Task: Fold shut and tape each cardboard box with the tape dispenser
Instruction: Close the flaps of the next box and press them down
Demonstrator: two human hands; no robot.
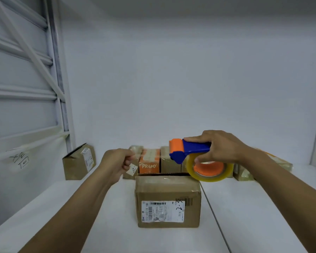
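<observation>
Above box (168, 189), right (221, 147) grips dispenser (190, 148), left (115, 163) pinches tape (213, 177).

Your near box (168, 199) sits lower centre; table (244, 216) lies open left and right of it. Just behind, row of boxes (150, 162) walls it off. Mid-left, open-flapped box (78, 162) blocks, beside the shelf frame (60, 88). Clear tape strip (138, 155) spans from your left hand (115, 165) to the tape dispenser (190, 152) in your right hand (221, 147), above the near box's back edge
</observation>
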